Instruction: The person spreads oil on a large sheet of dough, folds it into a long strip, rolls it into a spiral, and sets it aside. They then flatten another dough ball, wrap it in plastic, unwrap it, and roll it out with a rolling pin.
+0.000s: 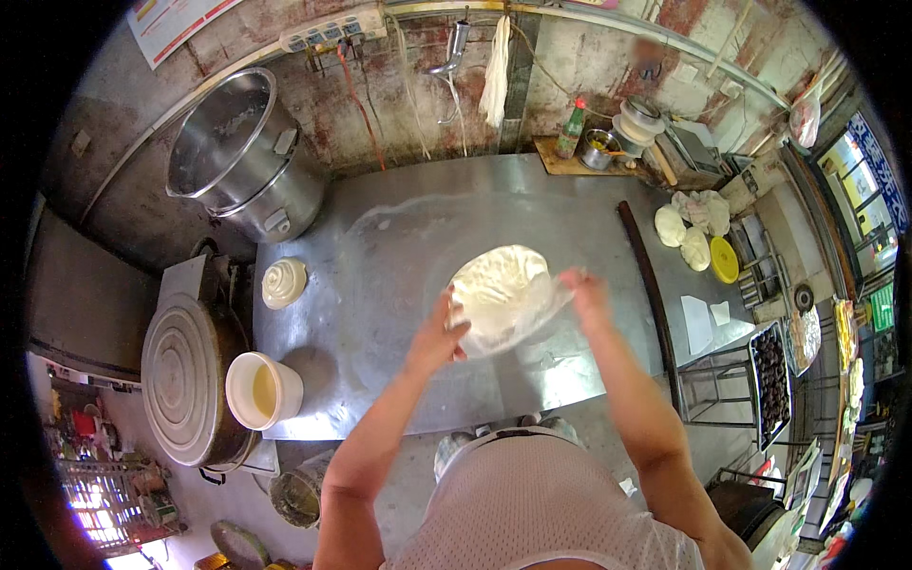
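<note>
An oval sheet of pale dough (502, 296) hangs between my hands over the stainless-steel worktable (399, 271). Its near and right parts are stretched thin enough to look translucent. My left hand (440, 333) holds the left edge, fingers spread along it. At the right, my right hand (586, 291) is blurred by motion, and its fingertips pinch the thin edge. A coiled mound of dough (284, 283) lies on the table's left side. Near the front left corner stands a white plastic tub (246, 392) with a yellowish liquid inside.
Steel pots (263, 171) stand at the back left, above a round lidded pan (182, 381). A dark rolling pin or bar (647, 285) lies along the right side. Beyond it are dough rounds (670, 226) and a yellow lid (724, 260). A wooden board (556, 164) at the back carries a bottle (572, 128).
</note>
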`<state>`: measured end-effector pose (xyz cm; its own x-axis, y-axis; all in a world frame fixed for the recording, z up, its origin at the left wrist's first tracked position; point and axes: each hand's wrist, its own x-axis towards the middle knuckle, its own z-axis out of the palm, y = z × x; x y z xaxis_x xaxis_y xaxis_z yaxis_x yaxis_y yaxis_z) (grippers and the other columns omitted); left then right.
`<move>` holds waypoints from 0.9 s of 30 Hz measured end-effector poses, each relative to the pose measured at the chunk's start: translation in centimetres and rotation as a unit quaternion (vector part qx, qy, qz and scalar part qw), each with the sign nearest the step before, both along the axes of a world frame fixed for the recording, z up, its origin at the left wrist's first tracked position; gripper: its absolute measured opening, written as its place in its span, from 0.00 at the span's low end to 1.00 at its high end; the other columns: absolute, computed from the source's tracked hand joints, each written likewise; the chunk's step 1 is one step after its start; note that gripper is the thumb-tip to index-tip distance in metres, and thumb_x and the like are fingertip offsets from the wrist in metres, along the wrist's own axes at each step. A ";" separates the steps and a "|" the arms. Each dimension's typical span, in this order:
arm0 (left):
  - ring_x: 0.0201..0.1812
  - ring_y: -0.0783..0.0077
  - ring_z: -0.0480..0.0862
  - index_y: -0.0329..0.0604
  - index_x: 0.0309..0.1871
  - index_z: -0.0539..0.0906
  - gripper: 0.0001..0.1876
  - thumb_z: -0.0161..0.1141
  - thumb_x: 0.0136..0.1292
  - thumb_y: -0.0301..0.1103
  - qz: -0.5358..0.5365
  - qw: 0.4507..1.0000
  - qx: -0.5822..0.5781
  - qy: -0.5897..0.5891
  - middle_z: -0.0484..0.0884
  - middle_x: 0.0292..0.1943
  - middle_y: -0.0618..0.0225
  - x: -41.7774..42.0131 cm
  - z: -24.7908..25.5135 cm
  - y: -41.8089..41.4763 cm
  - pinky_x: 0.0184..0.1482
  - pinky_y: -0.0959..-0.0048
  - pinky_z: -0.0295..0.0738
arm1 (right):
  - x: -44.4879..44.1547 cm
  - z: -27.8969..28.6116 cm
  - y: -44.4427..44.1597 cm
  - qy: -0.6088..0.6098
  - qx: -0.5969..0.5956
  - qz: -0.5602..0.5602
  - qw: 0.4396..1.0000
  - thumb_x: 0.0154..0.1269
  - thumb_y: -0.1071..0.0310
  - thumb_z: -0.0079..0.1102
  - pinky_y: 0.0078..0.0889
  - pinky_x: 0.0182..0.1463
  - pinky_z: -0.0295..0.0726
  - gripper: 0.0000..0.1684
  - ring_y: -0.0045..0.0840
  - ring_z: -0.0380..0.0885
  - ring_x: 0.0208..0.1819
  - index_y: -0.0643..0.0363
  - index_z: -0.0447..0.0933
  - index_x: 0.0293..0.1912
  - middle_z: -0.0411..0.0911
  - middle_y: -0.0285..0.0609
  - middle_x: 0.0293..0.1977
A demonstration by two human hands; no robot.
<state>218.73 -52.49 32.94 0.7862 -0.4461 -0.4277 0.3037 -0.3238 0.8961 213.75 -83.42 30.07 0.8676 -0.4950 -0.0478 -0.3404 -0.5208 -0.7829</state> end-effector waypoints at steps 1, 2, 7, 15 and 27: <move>0.34 0.83 0.85 0.49 0.82 0.55 0.42 0.61 0.67 0.24 0.048 0.992 -0.041 -0.105 0.70 0.75 0.62 0.9 1.4 -0.1 0.31 0.79 0.79 | 1.0 4.1 1.3 -0.033 0.095 -0.080 0.992 0.78 0.54 0.54 0.30 0.55 0.75 0.22 0.23 0.79 0.47 0.64 0.84 0.50 0.84 0.40 0.45; 0.39 0.85 0.85 0.49 0.82 0.55 0.42 0.61 0.67 0.23 0.088 0.970 -0.086 -0.209 0.68 0.77 0.62 1.6 4.5 -0.9 0.33 0.81 0.79 | 1.3 8.8 2.3 -0.159 0.166 -0.058 0.971 0.78 0.54 0.54 0.30 0.55 0.75 0.21 0.21 0.78 0.47 0.63 0.83 0.51 0.83 0.39 0.44; 0.30 0.86 0.74 0.50 0.83 0.51 0.45 0.59 0.66 0.16 0.072 0.857 -0.099 -0.501 0.61 0.81 0.66 3.6 18.4 -0.7 0.36 0.82 0.79 | 2.9 20.7 8.1 -0.428 0.112 0.065 0.895 0.81 0.58 0.51 0.23 0.45 0.75 0.19 0.16 0.76 0.38 0.61 0.82 0.56 0.79 0.33 0.35; 0.36 0.78 0.81 0.55 0.83 0.54 0.40 0.57 0.70 0.25 0.048 0.975 -0.031 -0.217 0.68 0.77 0.62 7.5 6.2 3.2 0.33 0.75 0.80 | 2.9 5.9 2.9 -0.106 0.417 -0.063 0.901 0.78 0.56 0.56 0.28 0.40 0.77 0.17 0.20 0.77 0.35 0.60 0.81 0.49 0.80 0.34 0.34; 0.47 0.71 0.84 0.59 0.83 0.52 0.38 0.56 0.74 0.28 -0.002 0.932 -0.067 -0.356 0.75 0.72 0.64 7.2 13.6 2.2 0.46 0.72 0.81 | 5.5 15.8 3.5 -0.307 0.579 0.172 0.736 0.80 0.61 0.50 0.19 0.38 0.68 0.22 0.13 0.66 0.28 0.61 0.74 0.65 0.67 0.28 0.24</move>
<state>225.88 -50.26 46.54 0.8480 -0.4614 0.2606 -0.3835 -0.1949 0.9028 219.22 -79.92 45.82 0.9662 -0.1772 0.1872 0.2577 0.6430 -0.7212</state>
